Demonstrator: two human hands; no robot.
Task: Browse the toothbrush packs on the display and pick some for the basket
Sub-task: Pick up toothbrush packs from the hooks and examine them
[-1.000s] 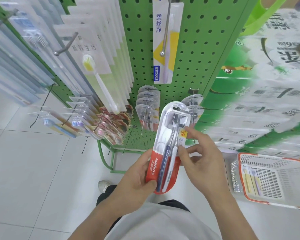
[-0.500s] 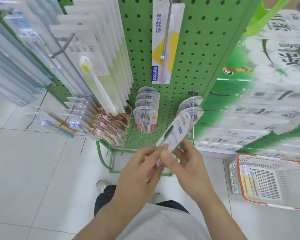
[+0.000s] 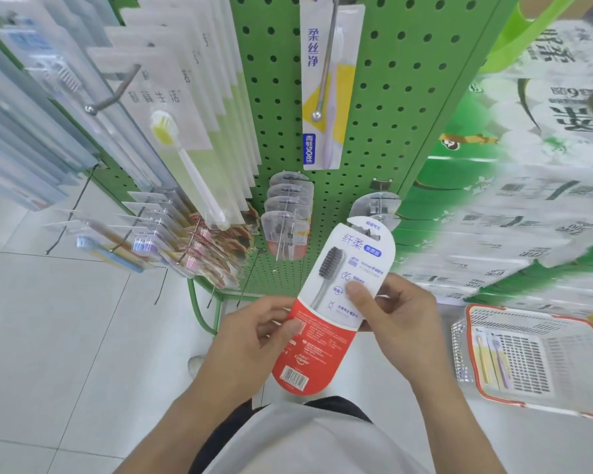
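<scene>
I hold a white and red toothbrush pack (image 3: 326, 340) in front of me with its printed back facing up, barcode at the bottom. My left hand (image 3: 250, 340) grips its red lower left edge, thumb on the card. My right hand (image 3: 396, 313) pinches the white upper part, thumb pressed on the print. More toothbrush packs (image 3: 288, 230) hang on hooks of the green pegboard display (image 3: 391, 97) just beyond. The white basket with a red rim (image 3: 589, 323) stands on the floor at the right, with a pack of yellow and purple toothbrushes (image 3: 492, 357) inside.
Long clear packs (image 3: 172, 131) hang at the upper left, small packs (image 3: 141, 241) lower down. Bare metal hooks (image 3: 62, 234) stick out at the left. Green and white paper-goods bales (image 3: 528, 200) are stacked at the right. White tiled floor (image 3: 65, 336) lies below.
The pack has been turned over: a second ago its clear front with two brushes faced me, half a second ago it was edge-on, now its printed back shows.
</scene>
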